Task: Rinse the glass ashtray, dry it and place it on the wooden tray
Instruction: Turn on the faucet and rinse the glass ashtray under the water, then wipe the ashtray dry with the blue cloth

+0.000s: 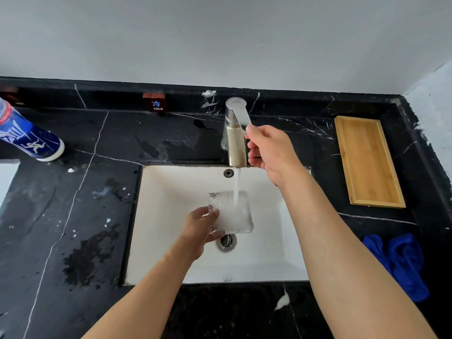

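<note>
So we're squarely in the rinse step. The glass ashtray (231, 212) is over the middle of the white sink (171, 192), right above the drain (227, 242), with the water stream (236, 184) from the faucet (236, 133) hitting it and foaming up inside. The left hand (200, 228) is grasping it by its left edge, thumb on top and fingers underneath, arm reaching in from the counter's front edge. The right hand (269, 152) is stretched further back, fingers pinched on the faucet lever. My guess is the next bit needs the water shut off and the ashtray tipped to drain, then a reach for the blue cloth (398, 263) at the counter's front right corner. The wooden tray (367, 162) waits along the right edge, nothing on it yet.
</note>
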